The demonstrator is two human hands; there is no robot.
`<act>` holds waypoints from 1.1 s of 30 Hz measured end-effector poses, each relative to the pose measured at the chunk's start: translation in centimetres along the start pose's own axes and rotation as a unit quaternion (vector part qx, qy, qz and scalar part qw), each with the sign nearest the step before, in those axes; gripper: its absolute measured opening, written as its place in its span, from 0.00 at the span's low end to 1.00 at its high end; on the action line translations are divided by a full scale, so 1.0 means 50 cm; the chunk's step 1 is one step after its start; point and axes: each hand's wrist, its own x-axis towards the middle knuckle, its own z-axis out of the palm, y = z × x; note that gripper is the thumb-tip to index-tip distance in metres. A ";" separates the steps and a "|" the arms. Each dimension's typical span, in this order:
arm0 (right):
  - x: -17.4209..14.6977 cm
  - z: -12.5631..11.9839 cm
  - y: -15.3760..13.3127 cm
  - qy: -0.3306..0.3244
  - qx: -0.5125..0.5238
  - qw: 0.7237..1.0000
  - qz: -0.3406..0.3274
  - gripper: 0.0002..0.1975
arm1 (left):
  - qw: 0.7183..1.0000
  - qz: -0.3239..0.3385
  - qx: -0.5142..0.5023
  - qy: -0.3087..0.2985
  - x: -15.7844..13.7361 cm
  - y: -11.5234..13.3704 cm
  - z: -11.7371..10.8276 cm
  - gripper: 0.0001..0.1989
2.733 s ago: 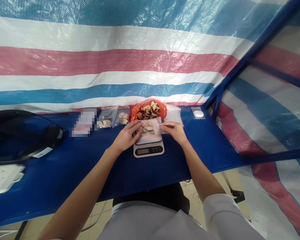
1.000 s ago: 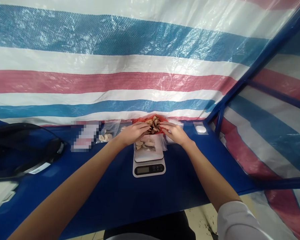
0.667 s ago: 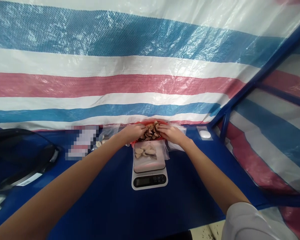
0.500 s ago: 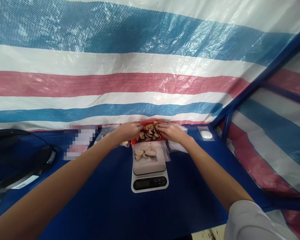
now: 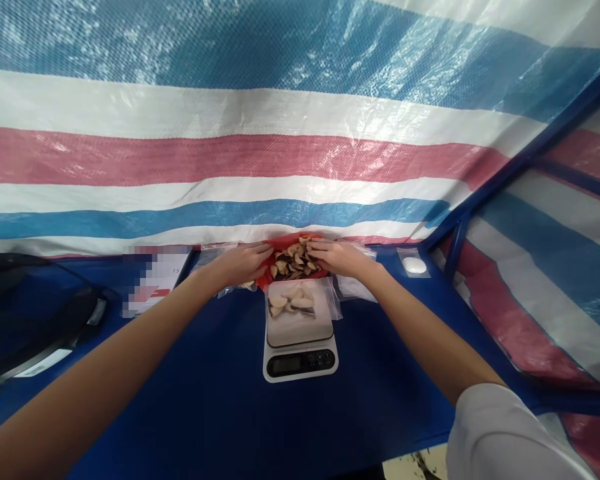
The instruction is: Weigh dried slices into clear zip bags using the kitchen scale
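Note:
Against the striped sheet at the back lies a red plastic bag [image 5: 263,276], its mouth wide and full of dried, cream-and-brown slices [image 5: 296,259] that look like mushroom. My left hand [image 5: 250,261] is closed on the bag's left side, fingertips at its edge. From the right, my right hand [image 5: 337,257] reaches over the bag; its fingers are pressed together at the slices, and what they grip is not clear. In front stands a white kitchen scale [image 5: 300,340] with a dark display. On its plate lies a clear zip bag [image 5: 334,303] with several pale slices [image 5: 293,303] on or in it.
More clear bags lie behind each forearm, one of them a clear bag [image 5: 355,288] at the right. A white mouse-shaped object [image 5: 415,265] sits farther right. At the left are a partly blurred printed box [image 5: 163,280] and a black strap-like item [image 5: 75,320]. Blue frame bars [image 5: 485,203] rise at right.
Both hands stay at the red bag; its mouth is spread a little wider and more slices show. The right fingers have shifted slightly left. The view has tilted a little.

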 end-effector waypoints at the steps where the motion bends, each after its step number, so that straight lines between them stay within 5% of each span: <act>1: -0.001 0.000 0.000 0.006 -0.001 1.000 -0.008 0.18 | 1.000 0.005 0.003 0.010 0.000 0.004 0.000 0.23; 8: -0.045 -0.007 -0.014 0.102 0.030 0.994 -0.023 0.15 | 0.993 0.055 0.010 0.107 -0.025 0.054 -0.013 0.21; 13: -0.130 -0.005 -0.051 0.195 0.071 0.977 0.053 0.15 | 0.972 -0.008 0.013 0.235 -0.094 0.113 -0.004 0.16; 17: -0.205 0.019 -0.091 0.171 0.072 0.970 0.158 0.15 | 0.956 -0.059 0.006 0.287 -0.159 0.163 0.023 0.15; 25: -0.264 0.080 -0.151 0.095 0.029 0.968 0.229 0.20 | 0.968 -0.130 0.023 0.213 -0.228 0.201 0.096 0.22; 33: -0.265 0.087 -0.163 0.056 0.016 0.970 0.235 0.22 | 0.975 -0.195 0.006 0.106 -0.236 0.204 0.108 0.28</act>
